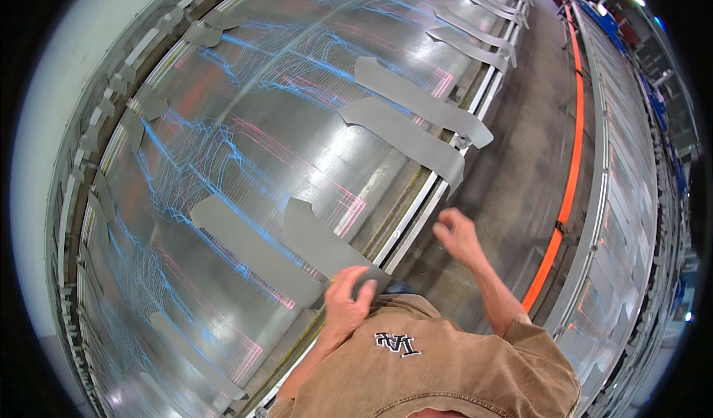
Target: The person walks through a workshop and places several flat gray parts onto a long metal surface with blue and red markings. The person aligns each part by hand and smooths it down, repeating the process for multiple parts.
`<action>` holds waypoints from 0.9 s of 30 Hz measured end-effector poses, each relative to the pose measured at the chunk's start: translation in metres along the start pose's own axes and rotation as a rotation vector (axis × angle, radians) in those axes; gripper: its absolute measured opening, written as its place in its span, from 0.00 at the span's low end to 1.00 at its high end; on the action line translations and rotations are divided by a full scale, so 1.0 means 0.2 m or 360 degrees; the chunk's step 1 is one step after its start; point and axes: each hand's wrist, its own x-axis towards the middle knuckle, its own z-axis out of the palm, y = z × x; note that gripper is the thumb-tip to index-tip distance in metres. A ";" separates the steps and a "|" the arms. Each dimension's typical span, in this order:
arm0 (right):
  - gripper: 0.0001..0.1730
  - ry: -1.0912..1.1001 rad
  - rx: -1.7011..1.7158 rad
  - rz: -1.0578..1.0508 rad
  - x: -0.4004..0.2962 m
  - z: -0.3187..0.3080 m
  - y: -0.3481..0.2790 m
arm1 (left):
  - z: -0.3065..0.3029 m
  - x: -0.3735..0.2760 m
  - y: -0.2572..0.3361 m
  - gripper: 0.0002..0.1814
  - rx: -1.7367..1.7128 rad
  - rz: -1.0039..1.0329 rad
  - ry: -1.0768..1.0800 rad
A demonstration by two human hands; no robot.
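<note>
My left hand is at the near end of a grey cut fabric panel, by the table edge in front of my body. Its thumb and fingers are apart, with grey material showing between them; whether they touch the panel is unclear. A second grey panel lies flat to its left. My right hand hangs over the aisle beside the table rail, fingers loosely bent and nothing visible in them. Ahead of it, a pair of grey panels, one nearer and one farther, overhang the rail.
The long, shiny table carries blue and pink printed lines and more grey panels. Small grey pieces lie along its far edge. Across the concrete aisle, an orange strip runs beside another long table.
</note>
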 end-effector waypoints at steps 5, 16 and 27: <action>0.32 0.0532 0.0223 -0.0001 0.46 -0.12 0.22 | 0.17 0.12 0.05 0.17 -0.0154 0.0336 -0.0638; 0.14 0.0070 0.0631 0.0542 0.73 -0.28 0.27 | 0.47 0.46 -0.07 0.16 -0.0835 -0.0575 -0.0171; 0.08 -0.0790 0.0800 0.0167 0.84 -0.52 -0.03 | 0.85 1.29 -0.13 0.18 -0.2018 -0.1260 0.0445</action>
